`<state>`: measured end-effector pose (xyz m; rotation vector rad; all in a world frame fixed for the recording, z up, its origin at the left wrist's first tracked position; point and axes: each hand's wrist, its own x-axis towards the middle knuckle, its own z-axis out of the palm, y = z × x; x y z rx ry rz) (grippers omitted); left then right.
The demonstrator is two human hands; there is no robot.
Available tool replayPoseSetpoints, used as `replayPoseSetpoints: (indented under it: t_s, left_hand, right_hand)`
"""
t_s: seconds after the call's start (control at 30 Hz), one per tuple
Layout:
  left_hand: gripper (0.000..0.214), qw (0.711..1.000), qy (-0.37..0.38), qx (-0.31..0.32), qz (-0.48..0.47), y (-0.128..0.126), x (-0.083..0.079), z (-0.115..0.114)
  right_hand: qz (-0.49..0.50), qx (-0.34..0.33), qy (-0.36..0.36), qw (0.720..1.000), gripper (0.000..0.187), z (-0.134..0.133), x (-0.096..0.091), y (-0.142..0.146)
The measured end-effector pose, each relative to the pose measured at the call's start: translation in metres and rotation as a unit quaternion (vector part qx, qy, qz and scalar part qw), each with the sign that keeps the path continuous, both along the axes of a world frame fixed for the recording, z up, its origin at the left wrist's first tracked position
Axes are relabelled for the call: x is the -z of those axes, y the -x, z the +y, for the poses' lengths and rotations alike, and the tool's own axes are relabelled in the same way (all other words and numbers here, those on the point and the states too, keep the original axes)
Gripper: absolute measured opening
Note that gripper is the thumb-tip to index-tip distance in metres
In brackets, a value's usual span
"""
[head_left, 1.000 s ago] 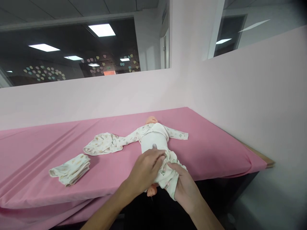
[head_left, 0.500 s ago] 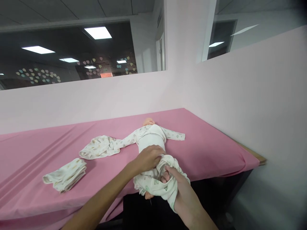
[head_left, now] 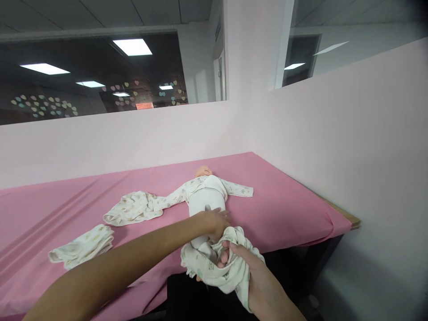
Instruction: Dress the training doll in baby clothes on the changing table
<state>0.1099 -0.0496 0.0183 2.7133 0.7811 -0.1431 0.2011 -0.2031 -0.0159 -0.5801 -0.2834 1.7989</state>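
Note:
A baby doll (head_left: 204, 192) lies on its back on the pink-covered table (head_left: 287, 205), head toward the wall, in a white printed top with sleeves spread. My left hand (head_left: 214, 222) rests at the doll's waist, fingers curled on the bunched printed pants (head_left: 219, 263). My right hand (head_left: 245, 267) grips the same pants from below at the table's front edge, and a doll foot shows between the folds. The doll's legs are mostly hidden by cloth.
A loose printed garment (head_left: 133, 207) lies left of the doll, touching its sleeve. A folded printed cloth (head_left: 82, 246) sits farther left near the front edge. Pale pink partition walls (head_left: 334, 133) close the back and right sides.
The pants have slid down from the doll's waist toward its feet and bunched up. Both hands have drawn back toward the table's front edge, and the view has shifted right.

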Motion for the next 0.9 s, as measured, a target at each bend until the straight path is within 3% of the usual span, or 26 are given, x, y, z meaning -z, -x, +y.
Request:
replayPoseSetpoints:
  t_s: [0.13, 0.3, 0.4, 0.47, 0.63, 0.73, 0.83, 0.9]
  left_hand:
    - [0.018, 0.991, -0.082, 0.089, 0.051, 0.0, -0.001, -0.019]
    - [0.038, 0.973, -0.151, 0.155, 0.082, 0.0, -0.017, -0.022]
    - [0.024, 0.979, -0.158, 0.119, 0.054, -0.005, -0.032, -0.018]
    - [0.012, 0.99, -0.119, 0.072, 0.029, -0.006, -0.044, -0.016]
    - [0.028, 0.995, -0.018, 0.004, -0.097, 0.003, -0.068, -0.015]
    - [0.023, 0.997, -0.026, 0.019, -0.066, 0.008, -0.063, -0.017]
    - [0.021, 0.989, -0.125, 0.072, -0.01, 0.01, -0.044, -0.022]
    - [0.031, 0.978, -0.189, 0.092, 0.004, 0.01, -0.029, -0.026]
  right_hand:
    - [-0.003, -0.017, -0.013, 1.0, 0.029, -0.006, -0.003, -0.001]
    - [-0.049, -0.013, -0.033, 0.998, 0.03, -0.015, -0.006, -0.001]
    - [-0.118, 0.003, -0.054, 0.992, 0.033, -0.022, -0.001, 0.002]
    - [-0.146, 0.009, -0.064, 0.987, 0.038, -0.025, 0.005, 0.004]
    - [-0.091, 0.03, -0.012, 0.995, 0.033, -0.019, 0.01, 0.002]
    - [-0.033, 0.089, 0.026, 0.995, 0.023, -0.01, 0.004, -0.007]
    - [-0.02, 0.16, 0.048, 0.986, 0.028, -0.005, 0.003, -0.017]
    - [-0.02, 0.166, 0.042, 0.985, 0.033, -0.004, 0.005, -0.023]
